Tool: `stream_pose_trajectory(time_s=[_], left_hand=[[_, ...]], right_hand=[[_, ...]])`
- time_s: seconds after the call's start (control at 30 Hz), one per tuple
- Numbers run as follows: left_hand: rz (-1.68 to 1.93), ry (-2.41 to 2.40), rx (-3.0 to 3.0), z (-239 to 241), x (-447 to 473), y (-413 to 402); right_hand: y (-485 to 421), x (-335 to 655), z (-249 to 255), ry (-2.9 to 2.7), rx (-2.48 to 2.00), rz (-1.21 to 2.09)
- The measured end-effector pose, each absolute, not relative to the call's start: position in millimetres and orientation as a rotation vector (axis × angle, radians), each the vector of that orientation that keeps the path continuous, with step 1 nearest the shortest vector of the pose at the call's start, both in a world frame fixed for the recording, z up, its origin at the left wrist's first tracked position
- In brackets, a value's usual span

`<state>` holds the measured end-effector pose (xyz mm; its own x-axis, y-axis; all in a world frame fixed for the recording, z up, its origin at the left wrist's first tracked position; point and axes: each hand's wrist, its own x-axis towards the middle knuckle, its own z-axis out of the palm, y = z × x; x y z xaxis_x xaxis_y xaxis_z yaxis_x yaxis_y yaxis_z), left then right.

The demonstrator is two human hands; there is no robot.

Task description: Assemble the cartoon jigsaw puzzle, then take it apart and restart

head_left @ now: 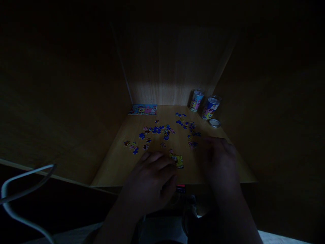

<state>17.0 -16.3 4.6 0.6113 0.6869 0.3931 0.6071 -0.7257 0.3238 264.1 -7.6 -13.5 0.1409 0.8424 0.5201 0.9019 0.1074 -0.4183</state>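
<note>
The scene is very dark. My left hand [153, 174] rests palm down at the table's front edge, fingers loosely bent and thumb apart. Its fingertips lie beside a small joined patch of yellow jigsaw puzzle [179, 161] with a cartoon face, perhaps touching its left side. Over the right part of the table is my right hand [222, 159], its index finger reaching left near some loose blue and pink puzzle pieces [193, 144]; nothing shows between finger and thumb. Several mostly blue puzzle pieces [157, 129] are scattered across the middle, with more blue pieces [186, 124] at the right.
Two cartoon-printed cans [196, 101] [210, 108] stand at the back right, with a round metal lid [214, 123] in front. A cartoon picture card [143, 109] lies at the back left. Wooden panels [162, 67] enclose the table; a white cable [15, 211] loops at lower left.
</note>
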Motion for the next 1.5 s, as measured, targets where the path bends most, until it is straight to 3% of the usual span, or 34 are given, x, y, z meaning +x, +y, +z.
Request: stream_pose_trajectory(time_s=[0.3,0.6,0.93,1.13,1.3,1.5], left_hand=[[0.844,1.052,2.663,2.8,16.7,-17.5],[0.717,1.117,2.639,-0.5,16.8,-17.7],[0.769,1.165,2.604,2.2,20.2,-17.6],[1.02,1.628,2.492,7.4,-1.1,-9.4],[0.93,2.076,2.457,8.6,-37.0,0.2],[0.778,2.177,2.364,-5.1,-54.6,11.3]], right_hand=[[-2.4,256.7,-15.4,-1.906,-1.59,0.101],[-0.1,255.8,-22.1,-1.932,-1.63,-0.038],[-4.4,249.6,-17.5,-2.249,-1.246,0.169],[-3.1,250.9,-18.5,-2.226,-1.231,0.201],[-4.4,250.1,-16.8,-2.213,-1.226,0.224],[-5.3,248.4,-16.4,-2.196,-1.237,0.227]])
